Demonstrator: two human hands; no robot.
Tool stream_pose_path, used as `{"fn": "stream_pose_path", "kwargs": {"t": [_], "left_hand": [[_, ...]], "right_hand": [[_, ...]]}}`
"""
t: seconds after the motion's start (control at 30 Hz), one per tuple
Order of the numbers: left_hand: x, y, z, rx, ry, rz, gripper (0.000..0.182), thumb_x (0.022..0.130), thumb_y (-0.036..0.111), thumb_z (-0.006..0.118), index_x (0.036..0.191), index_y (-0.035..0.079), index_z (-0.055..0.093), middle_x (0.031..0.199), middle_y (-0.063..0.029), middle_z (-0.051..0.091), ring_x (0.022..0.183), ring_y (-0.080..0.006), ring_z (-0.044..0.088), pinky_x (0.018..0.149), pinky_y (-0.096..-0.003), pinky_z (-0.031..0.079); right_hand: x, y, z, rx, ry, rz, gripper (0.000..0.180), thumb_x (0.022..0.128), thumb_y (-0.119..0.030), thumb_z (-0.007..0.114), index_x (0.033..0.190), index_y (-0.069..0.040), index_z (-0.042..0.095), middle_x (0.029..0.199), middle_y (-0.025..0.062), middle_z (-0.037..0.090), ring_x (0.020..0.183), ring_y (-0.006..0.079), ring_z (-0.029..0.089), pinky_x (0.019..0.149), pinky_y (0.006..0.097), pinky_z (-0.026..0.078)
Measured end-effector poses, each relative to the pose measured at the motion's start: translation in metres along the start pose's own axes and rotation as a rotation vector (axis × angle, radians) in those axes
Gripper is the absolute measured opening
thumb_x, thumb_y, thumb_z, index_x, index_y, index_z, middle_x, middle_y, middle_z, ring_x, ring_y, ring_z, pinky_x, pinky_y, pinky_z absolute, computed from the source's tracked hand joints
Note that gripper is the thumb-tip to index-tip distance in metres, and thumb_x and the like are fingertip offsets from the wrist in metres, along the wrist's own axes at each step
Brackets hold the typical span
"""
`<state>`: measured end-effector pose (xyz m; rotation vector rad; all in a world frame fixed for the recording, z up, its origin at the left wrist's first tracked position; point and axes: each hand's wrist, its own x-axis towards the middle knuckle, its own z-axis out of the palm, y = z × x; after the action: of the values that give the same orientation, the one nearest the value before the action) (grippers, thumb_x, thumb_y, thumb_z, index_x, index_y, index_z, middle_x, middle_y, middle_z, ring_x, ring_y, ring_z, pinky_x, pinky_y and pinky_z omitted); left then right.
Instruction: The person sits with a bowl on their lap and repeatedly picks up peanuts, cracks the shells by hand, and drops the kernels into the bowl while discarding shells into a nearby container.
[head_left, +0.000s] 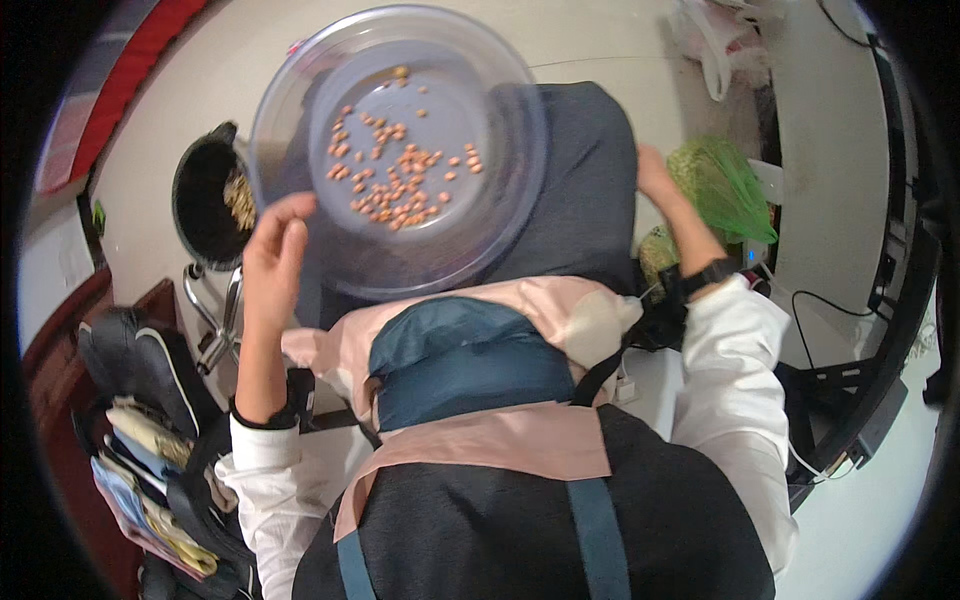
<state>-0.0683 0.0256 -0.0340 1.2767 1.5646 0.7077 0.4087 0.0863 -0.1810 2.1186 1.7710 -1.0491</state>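
A clear plastic basin (517, 217) rests on my lap, with many shelled peanut kernels (405, 187) scattered over its bottom. My left hand (276, 244) is at the basin's near left rim. Its thumb and index finger are slightly apart, with nothing visible between them; the other fingers are partly hidden. Whether it touches the rim is unclear. My right hand (654, 174) reaches down past my right thigh, beside a green plastic bag (716, 187) with pale contents. The fingertips of that hand are out of sight behind the dark trouser leg (581, 180).
A black bin (206, 199) holding what look like peanut shells (240, 201) stands on the floor left of the basin. White plastic bags (724, 45) lie at the upper right. Chrome chair legs (221, 315) and a black chair with folded cloth (150, 442) are at left. Cables (806, 330) hang at right.
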Motion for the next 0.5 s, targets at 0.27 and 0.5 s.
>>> {"fn": "stream_pose_path", "kwargs": {"t": [0.27, 0.5], "left_hand": [[0.012, 0.012, 0.042, 0.056, -0.262, -0.206, 0.019, 0.088, 0.016, 0.048, 0.097, 0.001, 0.054, 0.094, -0.0018, 0.057, 0.084, -0.0078, 0.048, 0.076, -0.0217, 0.038], [0.026, 0.024, 0.064, 0.088, -0.35, -0.32, 0.019, 0.088, 0.018, 0.048, 0.097, 0.001, 0.053, 0.094, -0.003, 0.057, 0.085, -0.0092, 0.049, 0.078, -0.0222, 0.038]], "right_hand": [[0.015, 0.028, 0.09, -0.085, -0.231, 0.04, 0.029, 0.089, -0.022, 0.04, 0.099, 0.001, 0.054, 0.1, 0.0202, 0.057, 0.087, 0.029, 0.057, 0.075, 0.039, 0.043], [0.032, 0.034, 0.112, -0.055, -0.261, 0.127, 0.028, 0.088, -0.021, 0.04, 0.099, 0.001, 0.054, 0.1, 0.0195, 0.057, 0.085, 0.0284, 0.057, 0.074, 0.0386, 0.043]]}}
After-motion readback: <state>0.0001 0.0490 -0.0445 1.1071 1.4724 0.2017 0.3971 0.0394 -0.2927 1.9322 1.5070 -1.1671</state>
